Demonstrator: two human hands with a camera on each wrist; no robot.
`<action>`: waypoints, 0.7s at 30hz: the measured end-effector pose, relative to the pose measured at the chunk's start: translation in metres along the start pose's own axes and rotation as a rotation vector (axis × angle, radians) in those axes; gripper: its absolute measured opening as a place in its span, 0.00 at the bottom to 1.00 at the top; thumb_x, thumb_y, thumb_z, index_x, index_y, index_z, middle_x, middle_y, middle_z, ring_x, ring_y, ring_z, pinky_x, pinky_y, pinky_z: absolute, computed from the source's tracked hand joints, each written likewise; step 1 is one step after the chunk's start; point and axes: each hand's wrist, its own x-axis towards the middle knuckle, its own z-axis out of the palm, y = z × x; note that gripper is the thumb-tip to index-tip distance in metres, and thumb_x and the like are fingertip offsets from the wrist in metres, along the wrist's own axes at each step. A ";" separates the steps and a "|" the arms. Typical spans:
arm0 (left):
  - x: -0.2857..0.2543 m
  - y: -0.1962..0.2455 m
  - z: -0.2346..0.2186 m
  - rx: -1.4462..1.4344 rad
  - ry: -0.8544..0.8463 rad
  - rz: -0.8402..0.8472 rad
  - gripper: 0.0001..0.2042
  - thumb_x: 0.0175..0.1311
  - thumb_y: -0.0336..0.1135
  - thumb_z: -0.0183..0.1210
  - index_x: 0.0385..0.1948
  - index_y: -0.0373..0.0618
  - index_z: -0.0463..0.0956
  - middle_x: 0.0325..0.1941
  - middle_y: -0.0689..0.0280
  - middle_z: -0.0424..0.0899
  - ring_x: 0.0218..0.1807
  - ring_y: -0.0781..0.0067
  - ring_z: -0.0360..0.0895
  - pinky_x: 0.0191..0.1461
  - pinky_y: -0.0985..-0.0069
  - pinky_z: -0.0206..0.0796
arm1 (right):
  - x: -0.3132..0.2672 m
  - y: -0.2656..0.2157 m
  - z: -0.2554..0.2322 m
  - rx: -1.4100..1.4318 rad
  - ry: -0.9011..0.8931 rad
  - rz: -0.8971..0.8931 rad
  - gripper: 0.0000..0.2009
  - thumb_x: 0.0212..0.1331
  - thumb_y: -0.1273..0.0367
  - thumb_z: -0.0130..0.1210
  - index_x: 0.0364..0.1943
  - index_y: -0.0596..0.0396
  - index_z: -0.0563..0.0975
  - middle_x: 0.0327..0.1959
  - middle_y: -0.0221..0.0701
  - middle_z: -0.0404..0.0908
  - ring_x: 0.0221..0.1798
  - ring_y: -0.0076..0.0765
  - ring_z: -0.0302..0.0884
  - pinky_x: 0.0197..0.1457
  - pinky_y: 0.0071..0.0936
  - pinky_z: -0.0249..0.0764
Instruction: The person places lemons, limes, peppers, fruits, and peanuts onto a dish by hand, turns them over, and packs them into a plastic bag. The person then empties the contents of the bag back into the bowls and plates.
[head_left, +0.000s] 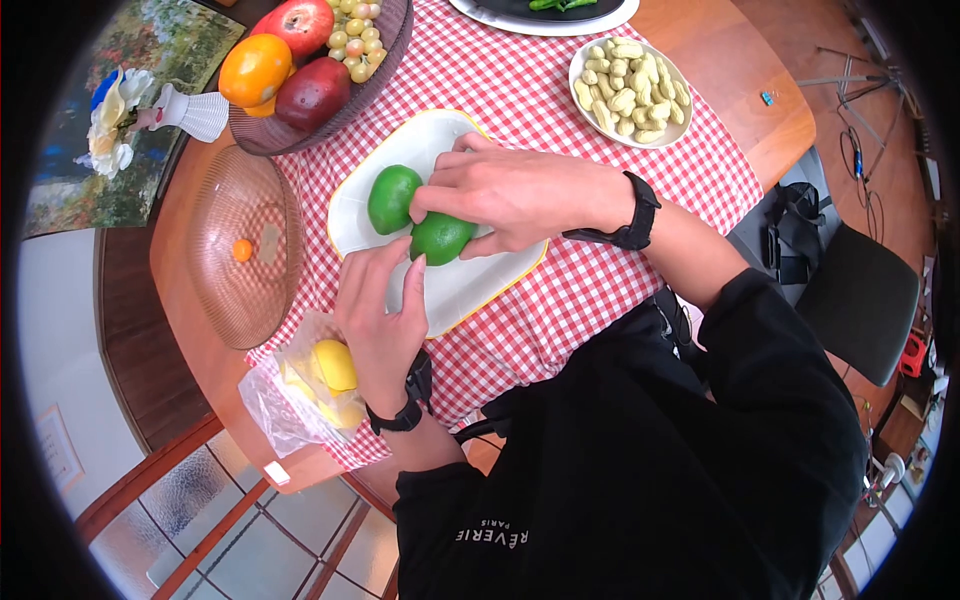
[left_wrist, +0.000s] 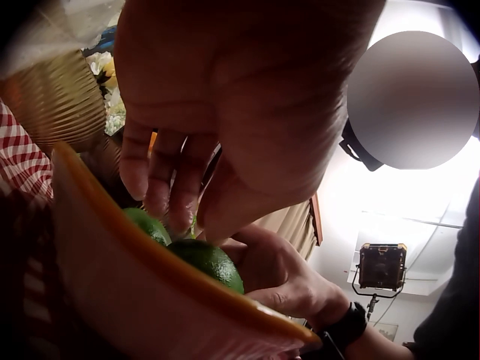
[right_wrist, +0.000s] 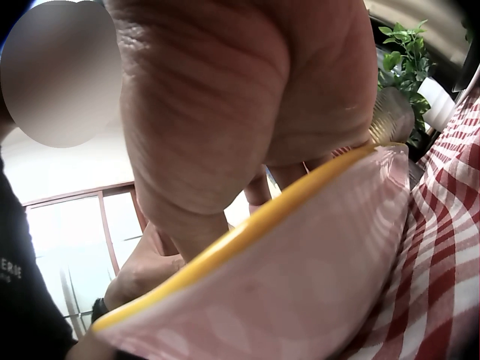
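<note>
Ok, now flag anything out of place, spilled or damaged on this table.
Nothing looks spilled or broken, and the green fruits sit within the yellow-rimmed dish. Two small oddities: the checked tablecloth is rumpled on the near side, and a small blue object, too small to identify, lies alone on bare wood.

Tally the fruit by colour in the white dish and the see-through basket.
Green fruit in the white dish: 2
Orange fruit in the see-through basket: 1
Total: 3
</note>
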 end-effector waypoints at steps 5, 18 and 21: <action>-0.002 -0.001 0.000 0.016 -0.011 0.025 0.11 0.60 0.20 0.71 0.44 0.37 0.85 0.41 0.57 0.87 0.44 0.57 0.86 0.50 0.67 0.75 | -0.001 -0.001 0.000 -0.026 -0.011 -0.014 0.22 0.58 0.63 0.71 0.55 0.54 0.79 0.41 0.35 0.83 0.52 0.43 0.80 0.63 0.42 0.65; -0.002 0.000 0.001 0.026 -0.029 0.029 0.12 0.58 0.20 0.71 0.43 0.37 0.85 0.41 0.58 0.84 0.44 0.55 0.83 0.51 0.63 0.74 | -0.002 0.000 0.004 -0.054 -0.012 -0.016 0.26 0.56 0.67 0.72 0.59 0.54 0.79 0.44 0.35 0.84 0.55 0.42 0.80 0.67 0.42 0.65; -0.001 0.001 0.000 0.016 -0.034 0.011 0.12 0.58 0.21 0.71 0.44 0.37 0.85 0.42 0.58 0.84 0.45 0.55 0.83 0.51 0.63 0.75 | 0.000 0.000 0.001 -0.039 -0.027 0.003 0.26 0.55 0.69 0.71 0.59 0.54 0.77 0.44 0.36 0.83 0.55 0.43 0.80 0.67 0.43 0.65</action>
